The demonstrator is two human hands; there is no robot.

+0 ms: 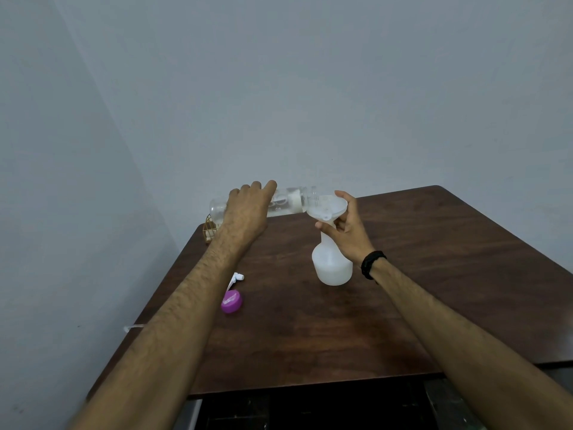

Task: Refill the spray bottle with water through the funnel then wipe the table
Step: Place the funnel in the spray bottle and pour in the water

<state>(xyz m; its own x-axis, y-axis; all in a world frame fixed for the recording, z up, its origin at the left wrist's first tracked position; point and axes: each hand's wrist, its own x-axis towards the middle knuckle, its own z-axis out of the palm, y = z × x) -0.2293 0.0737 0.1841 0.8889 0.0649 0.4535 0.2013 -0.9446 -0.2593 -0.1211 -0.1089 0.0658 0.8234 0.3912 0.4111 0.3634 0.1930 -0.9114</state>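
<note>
One water bottle gripped by left fingers; right fingers grip one funnel.

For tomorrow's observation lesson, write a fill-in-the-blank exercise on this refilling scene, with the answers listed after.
1. The left hand tips the clear water bottle so that its mouth is over the ____.
2. The right hand steadies the funnel in the neck of the ____ bottle.
3. The loose cap lying on the table is ____ in colour.

Missing words: funnel; spray; purple
</note>
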